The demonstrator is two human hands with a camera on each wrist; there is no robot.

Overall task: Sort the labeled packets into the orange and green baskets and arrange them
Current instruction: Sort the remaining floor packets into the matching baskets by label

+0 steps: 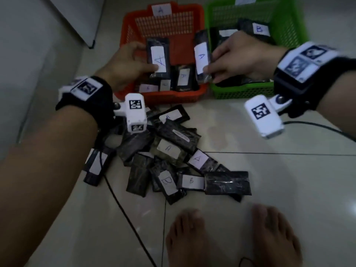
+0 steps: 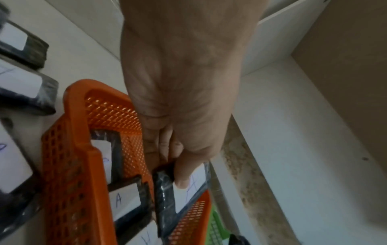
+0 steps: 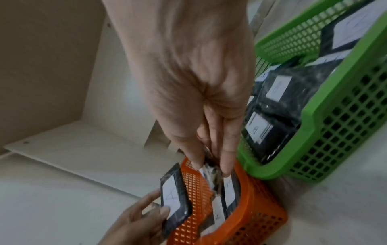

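Observation:
My left hand (image 1: 146, 58) holds a black packet with a white "A" label (image 1: 158, 58) upright over the orange basket (image 1: 159, 98). The thumb presses on that label (image 2: 188, 187). My right hand (image 1: 211, 61) pinches a second "A" packet (image 1: 201, 56) by its edge, above the orange basket's right wall beside the green basket (image 1: 242, 93). In the right wrist view the fingers (image 3: 227, 159) squeeze this packet's crumpled end (image 3: 212, 179). Several "A" packets lie in the orange basket and several "B" packets (image 3: 256, 127) in the green one. A pile of packets (image 1: 169, 151) lies on the floor.
The orange basket carries a paper "A" tag (image 1: 161, 9) on its back wall. My bare feet (image 1: 231, 237) stand just below the pile. A black cable (image 1: 125, 209) runs across the tiles, and a white cabinet panel (image 1: 77, 20) stands at the upper left.

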